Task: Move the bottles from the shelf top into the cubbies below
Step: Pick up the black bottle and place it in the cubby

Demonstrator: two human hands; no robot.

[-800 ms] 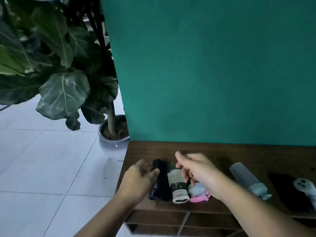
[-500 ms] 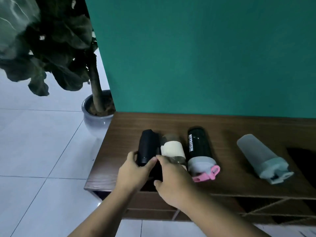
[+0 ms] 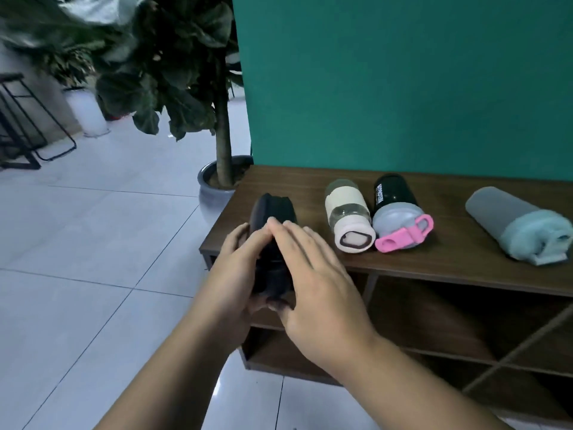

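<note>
You have the black bottle [image 3: 273, 243] between both your hands, right at the left front corner of the shelf top [image 3: 434, 262]. Your left hand [image 3: 238, 268] wraps its left side and your right hand [image 3: 313, 274] lies over its right side and near end, with the fingers [image 3: 288, 234] flat on it. Both hands are closed on this one bottle. I cannot tell if it is lifted or resting on the wood.

The bottle's long way points from you toward the green wall [image 3: 403, 82]. Its near end hangs out past the front edge of the shelf top, so it is already partly over the cubbies [image 3: 465, 324]. The open cubbies sit straight under the shelf top, below and a bit right of your hands. I think the next move is down and then in, with the bottle kept pointing the same way so it slides in end first. Your right hand is closer to the cubby openings, so it may lead.

Three more bottles lie on the shelf top to the right of the black one: the cream bottle [image 3: 347, 218], just beside it the black bottle with the pink lid loop [image 3: 400, 215], and well apart, the grey bottle with the pale blue cap [image 3: 514, 225]. They all lie on their sides with caps toward you.
</note>
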